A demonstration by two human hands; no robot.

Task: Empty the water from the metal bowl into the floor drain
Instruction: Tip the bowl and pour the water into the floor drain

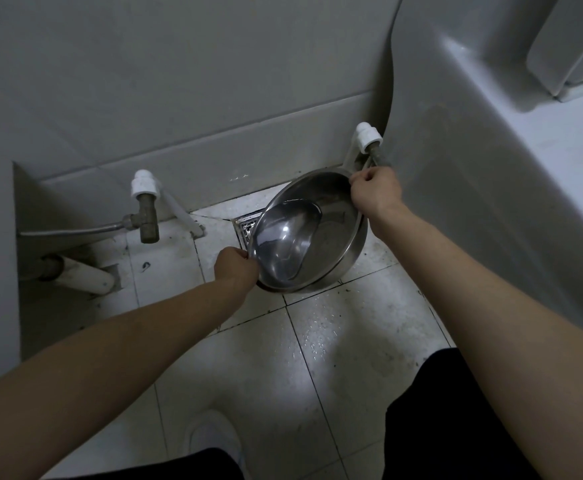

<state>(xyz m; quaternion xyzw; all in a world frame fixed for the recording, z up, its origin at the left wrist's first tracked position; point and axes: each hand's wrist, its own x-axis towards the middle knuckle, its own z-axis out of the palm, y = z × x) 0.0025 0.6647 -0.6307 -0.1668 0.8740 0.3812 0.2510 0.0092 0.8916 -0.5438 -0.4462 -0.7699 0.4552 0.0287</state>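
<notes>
While both hands pinch its rim, the metal bowl [312, 233] hangs tilted above the floor drain [247, 227], water pooled at its lower left side. Left hand [235, 266] fingers clamp the near-left rim; right hand [376, 192] fingers clamp the far-right rim by the wall.

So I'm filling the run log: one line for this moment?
left hand and right hand grip rim | metal bowl tilted over floor drain | water pooled at low side
</notes>
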